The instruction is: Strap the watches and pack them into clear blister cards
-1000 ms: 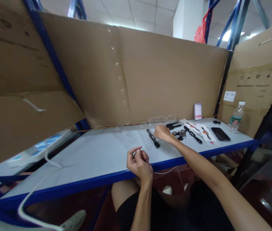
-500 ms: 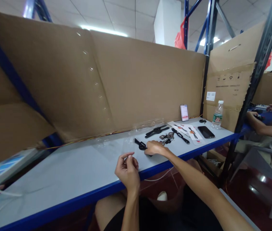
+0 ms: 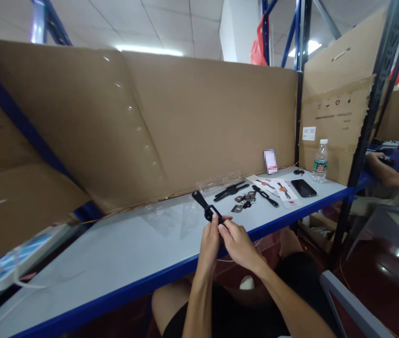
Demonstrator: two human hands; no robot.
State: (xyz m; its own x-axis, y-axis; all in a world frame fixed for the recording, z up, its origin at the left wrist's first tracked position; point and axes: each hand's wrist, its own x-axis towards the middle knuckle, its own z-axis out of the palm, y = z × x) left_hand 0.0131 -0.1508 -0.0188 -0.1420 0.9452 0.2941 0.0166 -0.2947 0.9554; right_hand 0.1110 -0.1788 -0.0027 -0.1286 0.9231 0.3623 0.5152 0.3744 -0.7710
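Note:
A black two-handled tool [image 3: 201,200] with a slotted middle is held above the table's front part, its left handle pointing up and left. My left hand [image 3: 209,238] is closed on it near the slotted middle. Close beside it, my right hand [image 3: 236,238] grips the tool's other end, which the fingers mostly hide. Small metal plates and black parts [image 3: 245,202] lie just beyond the right hand. Behind them are more black tools [image 3: 232,190], and another black tool [image 3: 265,195] lies to their right.
Printed cards [image 3: 284,191], a black phone [image 3: 303,188], a water bottle [image 3: 321,162] and an upright phone [image 3: 270,161] are on the right of the table [image 3: 114,263]. Clear plastic bags [image 3: 164,216] lie left of the tools. Cardboard [image 3: 213,117] stands behind. Another person's arm [image 3: 393,178] shows at far right.
The right hand has lifted the black tool off the table and drawn it nearer. My left hand has moved right and closed on it. The view has shifted slightly.

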